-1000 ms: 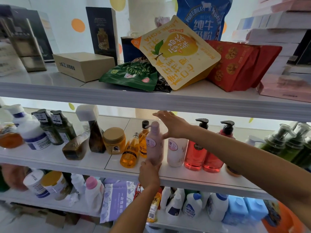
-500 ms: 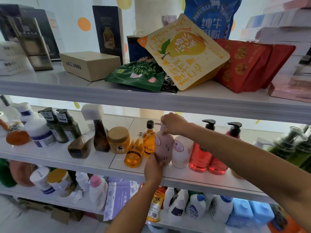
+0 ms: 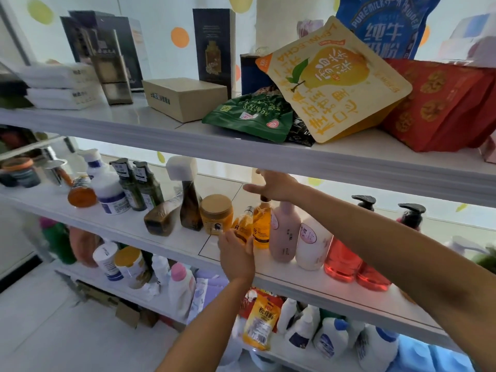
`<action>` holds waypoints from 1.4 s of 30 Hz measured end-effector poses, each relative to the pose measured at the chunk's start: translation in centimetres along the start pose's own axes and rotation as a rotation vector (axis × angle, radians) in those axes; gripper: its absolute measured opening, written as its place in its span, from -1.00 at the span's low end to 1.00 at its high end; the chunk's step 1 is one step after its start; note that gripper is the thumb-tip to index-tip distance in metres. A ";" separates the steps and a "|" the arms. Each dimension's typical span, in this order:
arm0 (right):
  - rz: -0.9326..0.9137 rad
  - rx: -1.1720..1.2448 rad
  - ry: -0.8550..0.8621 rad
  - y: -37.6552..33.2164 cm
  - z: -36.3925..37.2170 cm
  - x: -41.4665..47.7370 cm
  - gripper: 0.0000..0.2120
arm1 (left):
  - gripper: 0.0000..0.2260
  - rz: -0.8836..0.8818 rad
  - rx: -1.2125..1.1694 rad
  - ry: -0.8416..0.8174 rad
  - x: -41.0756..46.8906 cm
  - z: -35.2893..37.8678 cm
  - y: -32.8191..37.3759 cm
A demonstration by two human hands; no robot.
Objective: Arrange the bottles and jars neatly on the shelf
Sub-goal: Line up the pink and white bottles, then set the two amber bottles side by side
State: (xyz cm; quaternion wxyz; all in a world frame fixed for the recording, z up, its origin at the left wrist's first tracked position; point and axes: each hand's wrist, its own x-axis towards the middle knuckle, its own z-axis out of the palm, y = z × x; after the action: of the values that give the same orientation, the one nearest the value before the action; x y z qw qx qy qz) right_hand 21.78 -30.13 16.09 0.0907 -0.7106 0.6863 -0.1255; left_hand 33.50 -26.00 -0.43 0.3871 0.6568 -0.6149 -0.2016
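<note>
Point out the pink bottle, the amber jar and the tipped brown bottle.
pink bottle (image 3: 284,237), head view, middle of its body.
amber jar (image 3: 214,220), head view, front wall.
tipped brown bottle (image 3: 160,219), head view, its side.

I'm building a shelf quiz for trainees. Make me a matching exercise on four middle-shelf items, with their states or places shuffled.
Things:
1. pink bottle
2. light brown bottle
3. small orange bottle
4. yellow jar

States or places:
A. held by the left hand
B. tipped over on its side
C. upright, right beside the white bottle
D. squat, upright, wide lid on

Pairs: 1-C, 2-B, 3-A, 4-D
</note>
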 end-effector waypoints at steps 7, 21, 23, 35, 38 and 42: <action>0.163 -0.099 -0.180 -1.7 1.9 4.1 -0.36 | -0.24 -0.301 0.026 -0.383 4.7 -1.4 -3.5; 0.423 -0.307 -0.232 -3.1 5.2 8.3 -0.64 | -0.55 -0.381 -0.495 -0.929 10.4 -0.6 -6.0; 0.443 -0.317 -0.230 -3.4 5.4 8.5 -0.64 | -0.64 -0.379 -0.592 -0.971 10.4 -1.2 -6.5; 0.443 -0.261 -0.213 -4.2 6.1 9.0 -0.58 | -0.61 -0.218 -0.686 -0.936 10.5 -2.2 -8.1; 0.434 -0.224 -0.159 -4.1 5.8 9.0 -0.63 | -0.58 -0.144 -0.620 -0.909 10.5 -2.5 -7.7; 0.418 -0.155 -0.117 -4.6 4.9 8.9 -0.66 | -0.57 -0.038 -0.423 -0.867 10.7 -2.3 -7.2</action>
State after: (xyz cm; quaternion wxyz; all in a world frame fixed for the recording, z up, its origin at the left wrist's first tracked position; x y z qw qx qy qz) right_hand 27.86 -39.03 13.31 0.0995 -0.5638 0.8198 -0.0096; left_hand 41.63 -36.15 -2.18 0.2165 0.4302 -0.6530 -0.5846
